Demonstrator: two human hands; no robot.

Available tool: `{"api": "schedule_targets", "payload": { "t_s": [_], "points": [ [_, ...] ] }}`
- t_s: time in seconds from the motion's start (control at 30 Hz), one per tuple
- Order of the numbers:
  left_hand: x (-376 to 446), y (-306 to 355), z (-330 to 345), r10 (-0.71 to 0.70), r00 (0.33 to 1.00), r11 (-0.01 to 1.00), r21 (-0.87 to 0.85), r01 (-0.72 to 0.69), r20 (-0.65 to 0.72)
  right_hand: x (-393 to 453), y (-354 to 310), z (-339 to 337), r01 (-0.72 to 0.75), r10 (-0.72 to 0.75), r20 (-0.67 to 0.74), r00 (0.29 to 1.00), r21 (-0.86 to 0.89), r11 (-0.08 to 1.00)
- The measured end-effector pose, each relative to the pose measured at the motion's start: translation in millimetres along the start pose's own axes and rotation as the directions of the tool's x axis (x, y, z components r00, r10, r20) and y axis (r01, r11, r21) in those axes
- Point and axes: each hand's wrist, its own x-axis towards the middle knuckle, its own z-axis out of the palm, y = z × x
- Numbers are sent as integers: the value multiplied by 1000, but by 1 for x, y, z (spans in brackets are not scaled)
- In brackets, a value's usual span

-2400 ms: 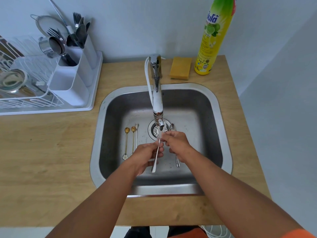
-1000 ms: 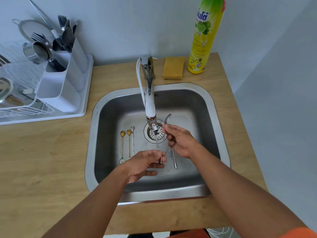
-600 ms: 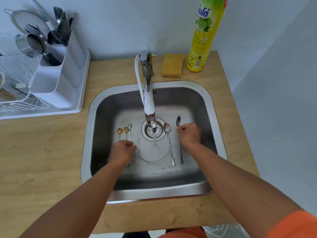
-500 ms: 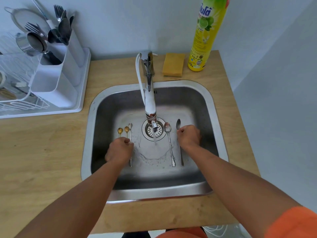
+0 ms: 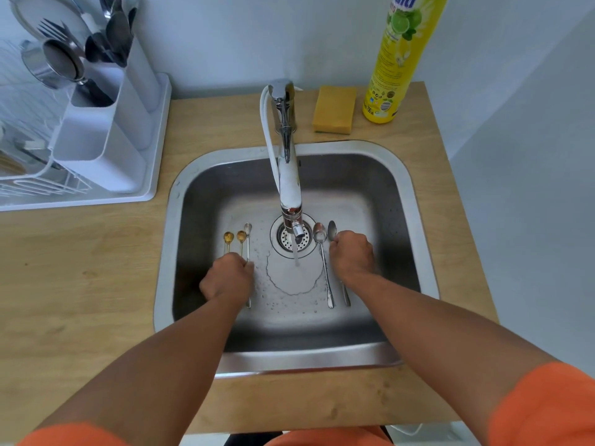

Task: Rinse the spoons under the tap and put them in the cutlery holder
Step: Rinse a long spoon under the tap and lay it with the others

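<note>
Hands (image 5: 229, 276) low in the sink (image 5: 415, 201), both down on spoons either side of the drain (image 5: 291, 237).

I read this as a pick-up step: my left hand curls over the handles of three small spoons (image 5: 240, 237) left of the drain, my right hand (image 5: 351, 252) closes on the dark spoon (image 5: 332, 229) right of it, beside a silver spoon (image 5: 319, 237) lying free. Water runs from the tap (image 5: 289, 188) between them (stream falls just short of the drain). Next I must lift a spoon into that stream; the cutlery holder (image 5: 106, 149) stands far left of the drain.
</note>
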Motion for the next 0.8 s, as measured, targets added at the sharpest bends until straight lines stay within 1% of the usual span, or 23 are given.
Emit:
{"api": "schedule_targets", "payload": {
  "t_s": [0.13, 0.27, 0.4, 0.5, 0.6, 0.73, 0.8],
  "points": [
    [0, 4, 2, -25, 999, 1000, -12, 26, 40, 4, 0, 0, -16, 16, 1, 1000, 26, 1000],
    [5, 10, -1, -82, 989, 995, -40, 87, 120, 3, 2, 1, -22, 22, -1, 1000, 53, 998],
    [3, 14, 1, -76, 986, 996, -41, 83, 150, 1, 3, 5, -37, 39, -23, 999, 67, 997],
    [-2, 18, 3, -70, 989, 997, -8, 72, 127, 2, 3, 6, -38, 39, -23, 999, 63, 997],
    [-5, 16, 8, -73, 995, 995, -62, 78, 70, 1, 4, 6, -8, 10, -40, 999, 46, 999],
    [-8, 10, 15, -52, 998, 989, -143, 48, -22, -4, 2, 8, 165, -169, -111, 979, -42, 985],
    [-9, 9, 16, -49, 998, 988, -150, 44, -34, -7, -2, 10, 197, -206, -95, 974, -98, 976]
  ]
}}
